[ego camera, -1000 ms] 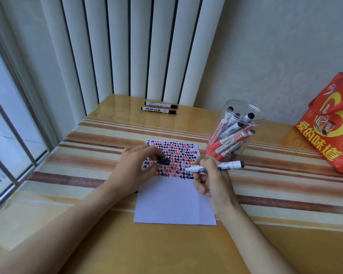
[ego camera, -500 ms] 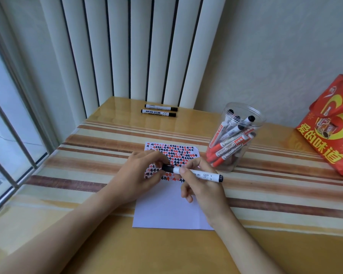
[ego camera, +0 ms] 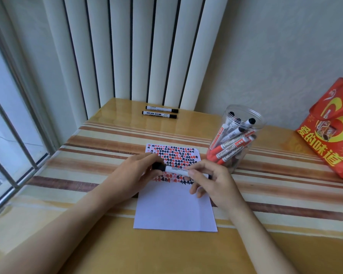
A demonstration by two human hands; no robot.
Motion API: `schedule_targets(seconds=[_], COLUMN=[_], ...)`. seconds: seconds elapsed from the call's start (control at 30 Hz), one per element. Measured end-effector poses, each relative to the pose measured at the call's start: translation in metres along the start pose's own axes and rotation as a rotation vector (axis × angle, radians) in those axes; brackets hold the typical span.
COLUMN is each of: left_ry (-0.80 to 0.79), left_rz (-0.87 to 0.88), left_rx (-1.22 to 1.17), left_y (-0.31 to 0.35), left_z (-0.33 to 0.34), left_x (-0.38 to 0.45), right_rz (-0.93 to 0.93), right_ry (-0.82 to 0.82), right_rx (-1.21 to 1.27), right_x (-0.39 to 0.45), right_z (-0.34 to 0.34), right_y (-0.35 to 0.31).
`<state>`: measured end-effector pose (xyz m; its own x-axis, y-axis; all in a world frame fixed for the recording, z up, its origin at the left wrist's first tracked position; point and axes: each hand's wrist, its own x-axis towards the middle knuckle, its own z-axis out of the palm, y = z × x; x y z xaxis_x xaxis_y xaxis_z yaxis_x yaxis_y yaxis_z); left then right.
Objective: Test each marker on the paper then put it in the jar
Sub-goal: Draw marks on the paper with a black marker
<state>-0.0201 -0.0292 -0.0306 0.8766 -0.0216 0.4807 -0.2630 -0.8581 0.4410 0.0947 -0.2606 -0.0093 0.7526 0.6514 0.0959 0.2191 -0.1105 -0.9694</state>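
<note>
Striped tablecloth (ego camera: 285,186) carried the paper (ego camera: 174,210) near its front edge, where I had my left hand (ego camera: 135,175) pinching the black cap and my right hand (ego camera: 212,180) gripping the marker (ego camera: 176,170), presumably recapping it for the jar (ego camera: 236,135) just beside.

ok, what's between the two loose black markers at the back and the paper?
Head view: only bare striped tablecloth between the two markers and the paper; the jar stands off to the right.

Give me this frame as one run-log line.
phase: recapping tested marker | left hand: holds black cap on marker | right hand: holds marker barrel above paper | jar: partly filled | untested: two markers
</note>
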Motion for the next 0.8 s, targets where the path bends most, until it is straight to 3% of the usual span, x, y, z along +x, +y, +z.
schedule_targets(seconds=[0.1,0.23,0.4,0.67,0.8], left_ry=[-0.073,-0.082,-0.069,-0.068,-0.047], left_rz=[0.041,0.07,0.043,0.078,0.062], left_rx=[0.037,0.076,0.108,0.117,0.069], left_y=[-0.004,0.001,0.003,0.0,-0.001], left_z=[0.002,0.005,0.005,0.007,0.004], left_x=[0.0,0.0,-0.002,-0.003,0.001], right_rz=[-0.228,-0.434,-0.468,-0.303,-0.288], right_ry=[0.028,0.059,0.088,0.031,0.076], right_rx=[-0.388,-0.575,-0.524,-0.449,-0.182], right_x=[-0.001,-0.002,-0.003,-0.005,-0.002], right_z=[0.003,0.013,0.02,0.018,0.013], right_y=[0.006,0.007,0.004,0.006,-0.006])
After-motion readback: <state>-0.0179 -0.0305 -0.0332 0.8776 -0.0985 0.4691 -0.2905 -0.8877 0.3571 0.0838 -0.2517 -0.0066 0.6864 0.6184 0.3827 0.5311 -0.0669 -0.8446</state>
